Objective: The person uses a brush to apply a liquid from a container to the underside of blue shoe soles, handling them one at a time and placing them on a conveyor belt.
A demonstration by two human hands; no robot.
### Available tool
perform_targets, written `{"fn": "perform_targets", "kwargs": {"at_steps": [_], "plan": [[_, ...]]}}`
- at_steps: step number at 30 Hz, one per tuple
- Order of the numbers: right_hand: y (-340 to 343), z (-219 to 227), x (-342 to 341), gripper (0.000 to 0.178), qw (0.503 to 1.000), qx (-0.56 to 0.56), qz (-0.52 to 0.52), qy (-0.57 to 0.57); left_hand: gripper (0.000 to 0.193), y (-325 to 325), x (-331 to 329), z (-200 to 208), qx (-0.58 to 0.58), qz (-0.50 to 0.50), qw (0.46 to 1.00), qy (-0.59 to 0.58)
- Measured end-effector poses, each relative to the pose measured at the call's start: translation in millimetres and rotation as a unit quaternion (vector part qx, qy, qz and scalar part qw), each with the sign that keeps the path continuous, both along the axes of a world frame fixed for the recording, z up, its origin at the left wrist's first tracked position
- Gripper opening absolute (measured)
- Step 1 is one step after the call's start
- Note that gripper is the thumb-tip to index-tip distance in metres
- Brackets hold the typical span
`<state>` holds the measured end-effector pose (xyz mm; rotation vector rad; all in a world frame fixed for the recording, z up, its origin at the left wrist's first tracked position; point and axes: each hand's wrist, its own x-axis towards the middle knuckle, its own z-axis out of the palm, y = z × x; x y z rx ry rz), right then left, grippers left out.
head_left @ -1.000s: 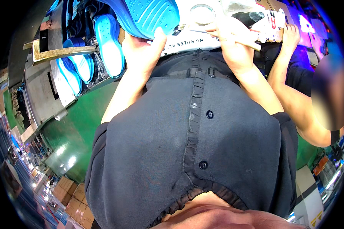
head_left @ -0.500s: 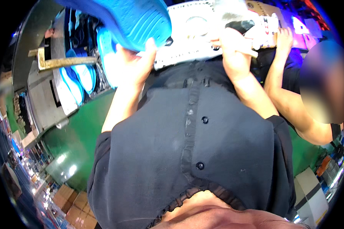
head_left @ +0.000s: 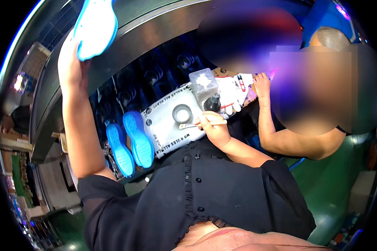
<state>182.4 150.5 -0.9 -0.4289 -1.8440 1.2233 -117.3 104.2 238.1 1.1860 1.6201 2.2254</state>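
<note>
Blue shoe sole (head_left: 97, 31) sits pinched in our outstretched left hand (head_left: 72, 65); our right hand (head_left: 213, 129) pinches a paintbrush (head_left: 190, 125).

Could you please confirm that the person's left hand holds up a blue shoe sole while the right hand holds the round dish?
Not quite: the head view shows the right hand holding a brush, while the round dish rests on the white sheet. The left hand does hold up a blue shoe sole.
</note>
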Motion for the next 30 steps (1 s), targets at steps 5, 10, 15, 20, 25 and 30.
{"fn": "perform_targets", "kwargs": {"at_steps": [5, 10, 15, 20, 25, 30], "plan": [[8, 3, 13, 0.024, 0.999, 0.0, -0.046, 0.02, 0.031, 133, -76, 28, -0.342, -0.037, 0.938, 0.036], [22, -7, 18, 0.023, 0.997, 0.005, -0.08, 0.009, 0.055, 193, -114, 18, -0.443, -0.005, 0.884, 0.147], [23, -9, 19, 0.028, 0.996, -0.071, -0.042, -0.012, 0.055, 177, -109, 15, -0.36, -0.108, 0.927, 0.014], [23, -12, 13, 0.029, 0.996, -0.079, -0.017, -0.045, 0.038, 173, -97, 15, -0.432, -0.073, 0.873, 0.215], [27, -11, 4, 0.029, 0.991, -0.12, 0.022, -0.057, 0.035, 178, -122, 7, -0.395, -0.1, 0.877, 0.255], [28, -13, -3, 0.028, 0.992, -0.09, 0.016, -0.082, 0.034, 185, -124, -4, -0.378, -0.067, 0.867, 0.317]]}}
